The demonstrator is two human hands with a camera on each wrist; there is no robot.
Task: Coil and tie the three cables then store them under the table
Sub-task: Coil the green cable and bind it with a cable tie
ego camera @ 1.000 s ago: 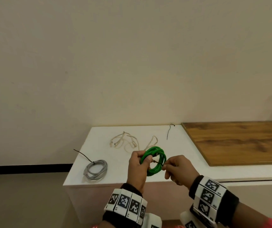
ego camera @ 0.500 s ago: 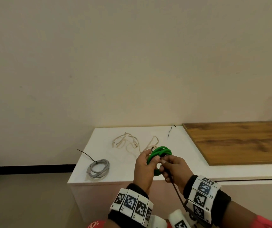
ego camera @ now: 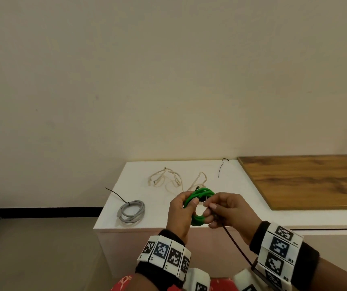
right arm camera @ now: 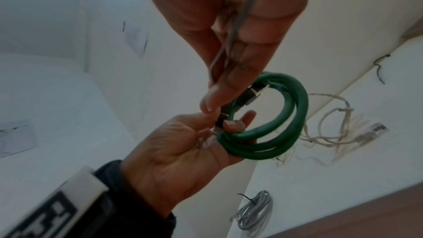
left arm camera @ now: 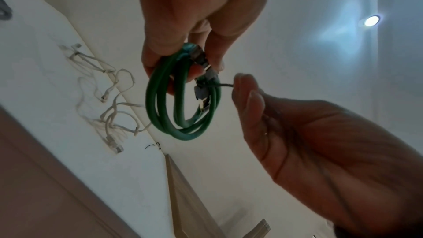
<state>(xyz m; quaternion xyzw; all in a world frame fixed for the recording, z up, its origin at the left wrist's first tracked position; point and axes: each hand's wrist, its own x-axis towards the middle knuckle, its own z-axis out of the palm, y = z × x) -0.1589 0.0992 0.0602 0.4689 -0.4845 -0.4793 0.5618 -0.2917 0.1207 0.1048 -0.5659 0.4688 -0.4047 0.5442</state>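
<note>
My left hand [ego camera: 181, 208] grips a coiled green cable [ego camera: 200, 193] above the front edge of the white table [ego camera: 164, 224]; the same green cable [left arm camera: 183, 129] shows in the left wrist view. My right hand [ego camera: 214, 206] pinches a thin black tie [ego camera: 237, 246] that is looped round the coil near its plugs [left arm camera: 201, 97]. The tie's long tail runs back past my right wrist. A grey cable [ego camera: 131, 211], coiled and tied, lies at the table's front left. A cream cable [ego camera: 174, 179] lies loose and uncoiled behind my hands.
Another black tie [ego camera: 221, 166] lies near the back of the white table. A wooden board [ego camera: 307, 181] covers the surface to the right. Bare floor [ego camera: 38, 248] lies left of the table, with a black skirting along the wall.
My right hand has closed in on the coil and drawn the black tie through, so its tail now trails toward my right wrist. The view has shifted slightly.
</note>
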